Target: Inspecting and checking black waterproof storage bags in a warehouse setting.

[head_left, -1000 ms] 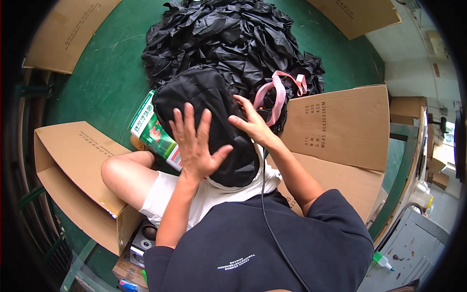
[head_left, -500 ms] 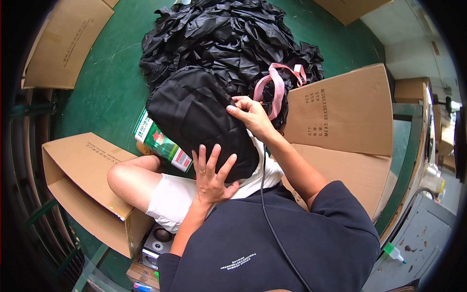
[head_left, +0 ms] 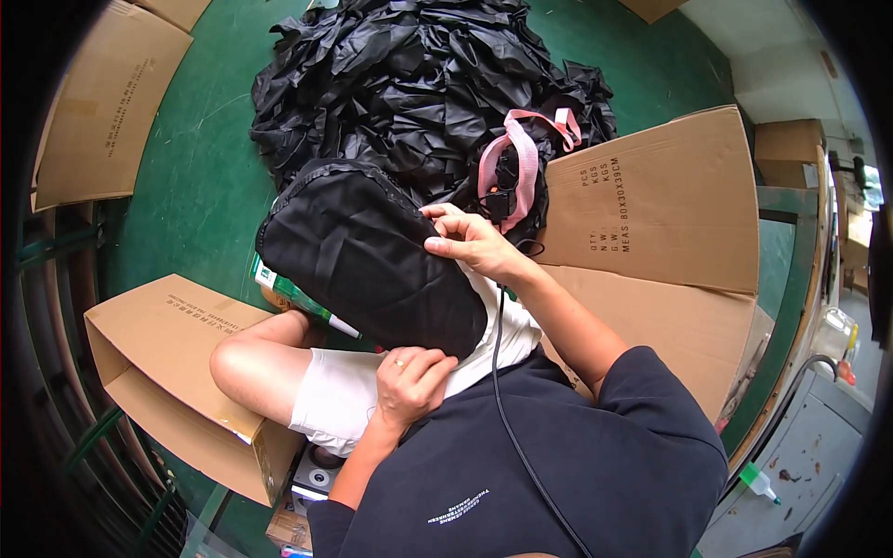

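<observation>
I seem to be partway through handling the rim of one piece: the oblong, round-ended black cloth piece with a gathered edge point(head_left: 363, 256), lying across my lap over my white cloth shorts point(head_left: 335, 391). The next move, as I judge it, calls for keeping both grips on the rim so the cloth can be drawn taut between them.

My right hand point(head_left: 470, 244) is pinching the piece's right edge, thumb and forefinger brought close together, the other fingers bent behind. My left hand point(head_left: 409, 386) is curled in at the near edge, knuckles up, the cloth gathered at the fingertips — its thumb is hidden, so I cannot tell how firm that hold is.

Beyond the piece lies the heap of crumpled black cloth point(head_left: 409, 88), with a pink woven strap point(head_left: 523, 172) at its right side; a green-and-white printed package point(head_left: 312, 302) sits partly covered on the left.
</observation>
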### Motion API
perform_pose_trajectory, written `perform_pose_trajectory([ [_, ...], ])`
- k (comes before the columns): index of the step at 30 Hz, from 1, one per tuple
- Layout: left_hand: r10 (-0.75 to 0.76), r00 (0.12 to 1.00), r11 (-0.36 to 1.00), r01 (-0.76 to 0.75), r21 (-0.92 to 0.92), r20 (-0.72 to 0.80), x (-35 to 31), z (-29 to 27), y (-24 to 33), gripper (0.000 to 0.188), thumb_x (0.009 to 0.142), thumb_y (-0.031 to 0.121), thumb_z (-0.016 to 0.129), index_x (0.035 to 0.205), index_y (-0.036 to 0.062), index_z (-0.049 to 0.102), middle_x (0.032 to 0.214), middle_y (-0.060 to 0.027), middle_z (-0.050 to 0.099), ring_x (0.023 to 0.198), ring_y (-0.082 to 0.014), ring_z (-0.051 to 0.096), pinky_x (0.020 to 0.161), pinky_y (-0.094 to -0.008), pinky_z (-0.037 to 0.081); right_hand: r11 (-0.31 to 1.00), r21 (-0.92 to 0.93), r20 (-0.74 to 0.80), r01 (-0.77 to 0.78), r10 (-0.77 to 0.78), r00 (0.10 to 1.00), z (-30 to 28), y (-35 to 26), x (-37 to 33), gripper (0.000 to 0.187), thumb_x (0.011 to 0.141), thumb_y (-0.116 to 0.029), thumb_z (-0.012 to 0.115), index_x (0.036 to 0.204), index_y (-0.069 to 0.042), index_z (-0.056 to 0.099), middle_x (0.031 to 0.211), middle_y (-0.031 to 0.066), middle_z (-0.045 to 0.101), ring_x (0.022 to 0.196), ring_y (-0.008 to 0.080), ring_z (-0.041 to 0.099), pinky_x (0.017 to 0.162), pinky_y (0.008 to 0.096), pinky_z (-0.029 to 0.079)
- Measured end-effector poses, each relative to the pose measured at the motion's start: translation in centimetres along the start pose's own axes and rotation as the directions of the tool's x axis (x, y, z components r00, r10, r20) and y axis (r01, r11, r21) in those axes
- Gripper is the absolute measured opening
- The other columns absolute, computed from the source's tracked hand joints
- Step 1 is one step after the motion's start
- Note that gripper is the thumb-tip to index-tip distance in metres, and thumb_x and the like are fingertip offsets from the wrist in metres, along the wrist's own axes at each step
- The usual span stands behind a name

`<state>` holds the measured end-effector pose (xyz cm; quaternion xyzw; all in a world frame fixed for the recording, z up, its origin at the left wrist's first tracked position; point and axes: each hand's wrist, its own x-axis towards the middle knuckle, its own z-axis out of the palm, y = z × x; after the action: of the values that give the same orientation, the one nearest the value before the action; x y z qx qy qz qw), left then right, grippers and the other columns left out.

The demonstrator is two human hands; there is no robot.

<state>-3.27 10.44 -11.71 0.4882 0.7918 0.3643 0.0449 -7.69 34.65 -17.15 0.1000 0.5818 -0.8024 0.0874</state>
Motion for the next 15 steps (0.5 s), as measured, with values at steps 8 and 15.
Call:
perform_pose_trajectory([
  [8, -0.245, 0.942, 0.896, 0.311, 0.316, -0.232, 5.5, -1.8, 0.0, 0.050, 0.085, 0.037, 0.064, 0.126, 0.0093, 0.059, 0.139, -0.0154, 0.047, 0.134, -0.0382, 0.034, 0.111, -0.0501, 0.021, 0.995, -0.058, 0.272, -0.079, 0.092, 0.958, -3.2, 0.0, 2.9, 0.023, 0.083, -0.019, 0.075, 0.073, -0.007, 0.058, 0.121, 0.0083, 0.054, 0.124, 0.0170, 0.040, 0.101, 0.0342, 0.030],
  [15, -0.236, 0.957, 0.859, 0.287, 0.424, -0.170, 4.4, 1.3, -2.6, 0.056, 0.090, 0.052, 0.047, 0.130, 0.0158, 0.060, 0.148, -0.0167, 0.038, 0.143, -0.0432, 0.016, 0.116, -0.0560, 0.003, 0.926, 0.358, -0.414, -0.118, 0.271, 0.869, -11.8, 6.5, 11.8, 0.020, 0.094, -0.022, 0.060, 0.103, -0.005, 0.058, 0.101, 0.0127, 0.067, 0.075, 0.0179, 0.064, 0.066, 0.0261, 0.051],
])
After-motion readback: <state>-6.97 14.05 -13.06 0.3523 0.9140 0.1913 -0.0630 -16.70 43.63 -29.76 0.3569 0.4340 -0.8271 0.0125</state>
